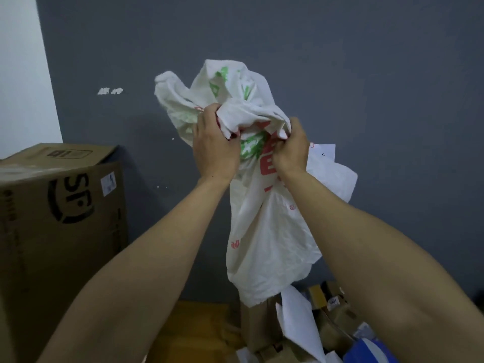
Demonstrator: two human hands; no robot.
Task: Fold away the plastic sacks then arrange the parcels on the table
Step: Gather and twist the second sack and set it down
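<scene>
Low on your right, a heap of parcels point(330, 307); on your left, a big cardboard box point(60, 210). Up ahead, your left grip point(214, 150) and right grip point(290, 150) each clamp bunched folds of the white plastic bag point(269, 231), held in mid-air, its tail hanging before the grey wall point(366, 74).
</scene>
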